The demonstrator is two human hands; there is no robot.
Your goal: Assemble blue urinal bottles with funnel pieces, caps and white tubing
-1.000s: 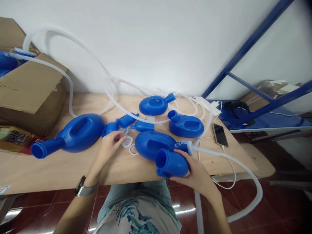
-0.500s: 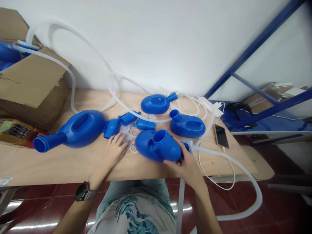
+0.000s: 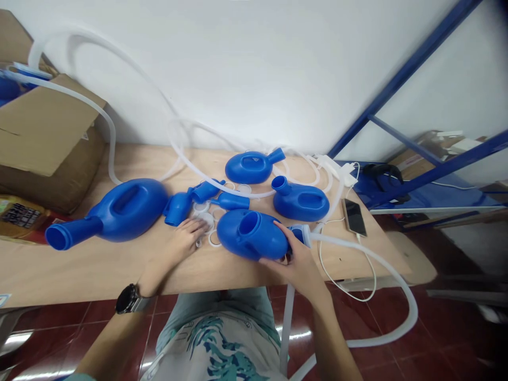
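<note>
My right hand (image 3: 299,262) is wrapped around the closed end of a blue urinal bottle (image 3: 268,239), which lies on the table with its wide open mouth pointing up. At the left, my left hand (image 3: 183,241) has its fingers curled over a translucent white cap (image 3: 205,220); their tips are partly hidden. Near that hand lie several white rings (image 3: 215,238) and small blue spouted cups (image 3: 178,208). Behind the held bottle are two more blue bottles, one with an upright neck (image 3: 301,203) and one lying farther back (image 3: 249,168). A larger bottle with a long neck (image 3: 130,210) lies at the left.
A cardboard box (image 3: 51,127) with blue parts stands at the left, beside a yellow package (image 3: 24,217). Translucent hoses (image 3: 381,254) loop over the table and its front edge. A phone (image 3: 355,217) on a cable and a power strip (image 3: 335,168) lie right. Blue shelving (image 3: 413,140) stands beyond.
My left fingers have curled in closer around the white cap. My right hand keeps its hold on the bottle. The whole view has shifted slightly.
</note>
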